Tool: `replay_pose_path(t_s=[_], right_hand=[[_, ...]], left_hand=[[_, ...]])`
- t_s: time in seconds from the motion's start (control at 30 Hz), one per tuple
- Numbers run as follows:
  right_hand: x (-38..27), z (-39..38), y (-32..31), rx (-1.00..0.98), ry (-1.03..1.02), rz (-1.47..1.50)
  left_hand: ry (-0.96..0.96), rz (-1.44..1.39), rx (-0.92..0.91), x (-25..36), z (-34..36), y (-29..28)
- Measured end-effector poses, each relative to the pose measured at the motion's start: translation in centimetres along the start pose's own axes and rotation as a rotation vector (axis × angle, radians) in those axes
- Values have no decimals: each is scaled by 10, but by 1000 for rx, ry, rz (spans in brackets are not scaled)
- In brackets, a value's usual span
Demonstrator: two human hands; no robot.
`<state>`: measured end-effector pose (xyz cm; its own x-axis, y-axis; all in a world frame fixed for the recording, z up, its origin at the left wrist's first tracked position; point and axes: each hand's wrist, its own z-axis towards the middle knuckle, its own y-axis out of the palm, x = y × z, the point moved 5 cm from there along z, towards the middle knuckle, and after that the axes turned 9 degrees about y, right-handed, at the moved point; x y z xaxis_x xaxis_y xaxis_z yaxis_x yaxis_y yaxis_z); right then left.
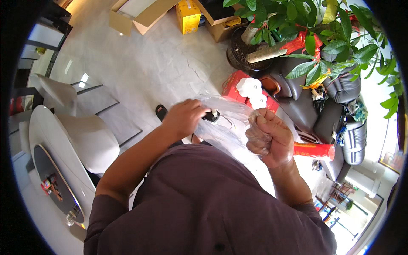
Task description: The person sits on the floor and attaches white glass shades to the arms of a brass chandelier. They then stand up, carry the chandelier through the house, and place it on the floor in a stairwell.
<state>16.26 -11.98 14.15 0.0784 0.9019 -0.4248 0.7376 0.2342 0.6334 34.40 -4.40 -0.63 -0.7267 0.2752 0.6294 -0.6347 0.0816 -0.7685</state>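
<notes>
A thin clear plastic bag (227, 137) stretches between my two hands in front of my body. My right hand (274, 138) is closed in a fist around one side of it, with the film bunched between the fingers. On the other side, my left hand (183, 119) has its fingers bent together at the bag's edge. A small black object (211, 115) with a pale bit and a thin wire shows at the left fingertips. Whether it lies inside the bag or between the fingers, I cannot tell.
White chairs (91, 142) and an oval table (55, 140) stand left. Ahead are open cardboard boxes (144, 17) and a yellow box (188, 17). A potted plant (248, 53), white rolls (250, 88) on a red box (233, 80) and a dark leather sofa (299, 112) are right.
</notes>
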Motion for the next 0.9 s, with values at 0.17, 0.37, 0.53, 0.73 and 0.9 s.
replay_pose_path(t_s=[0.17,0.37,0.53,0.73,0.9], right_hand=[[-2,18,14,-20,49,-15],[-6,44,41,-29,75,-49],[-45,62,28,329,-75,-281],[-76,100,-99,847,-506,-1009],[-24,185,-81,704,-490,-1003]], left_hand=[[108,210,-155,-16,-39,-49],[363,379,-339,-36,-18,-20],[220,456,-387,-96,-9,-14],[415,103,-106,-93,-8,-119],[258,-27,67,-110,13,-157]])
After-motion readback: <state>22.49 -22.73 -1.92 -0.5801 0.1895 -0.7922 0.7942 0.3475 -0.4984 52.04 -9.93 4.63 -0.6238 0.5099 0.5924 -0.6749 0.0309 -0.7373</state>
